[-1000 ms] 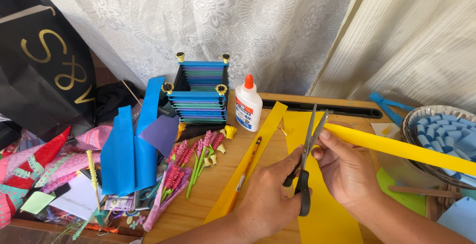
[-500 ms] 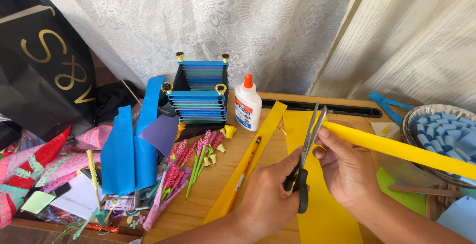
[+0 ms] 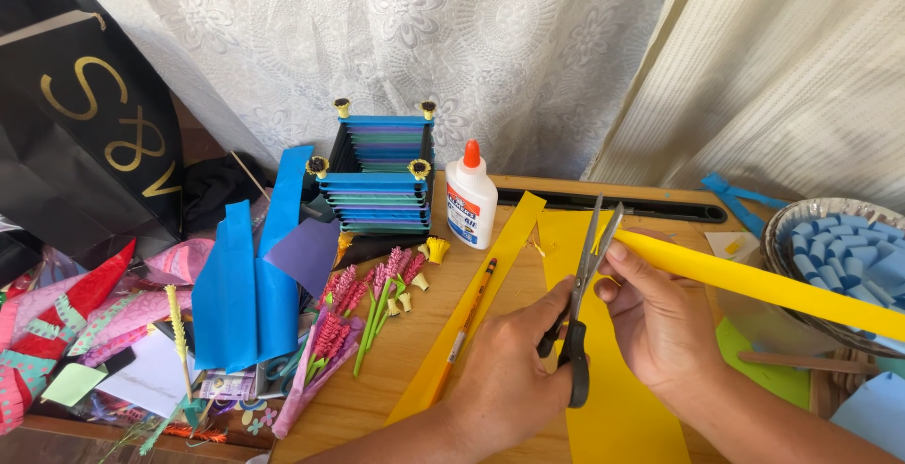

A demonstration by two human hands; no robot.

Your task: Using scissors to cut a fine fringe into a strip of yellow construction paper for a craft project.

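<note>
1. Head view, looking down at a crowded craft table (image 3: pixel 396 370).
2. Left hand (image 3: pixel 514 374) closed around the black handles of the scissors (image 3: pixel 580 308), blades pointing up and away, parted a little at the tips.
3. Right hand (image 3: pixel 660 318) pinching the near end of a long yellow paper strip (image 3: pixel 754 280), fingers closed on it, thumb right beside the blades. Probably held taut like that so the edge feeds cleanly between the blades.
4. Strip running off to the right, over a bowl (image 3: pixel 782 238) of blue paper rolls.
5. Wide yellow sheet (image 3: pixel 613 407) flat under both hands; a narrower yellow strip (image 3: pixel 500 266) lying diagonally just left, pencil (image 3: pixel 471 308) resting on it.
6. Glue bottle (image 3: pixel 469 202) standing upright at the far side, within easy reach.
7. Further left: a stacked blue paper box (image 3: pixel 377 176), little paper flowers (image 3: pixel 363 308), folded blue sheets (image 3: pixel 245 280), a black bag (image 3: pixel 85 124).
</note>
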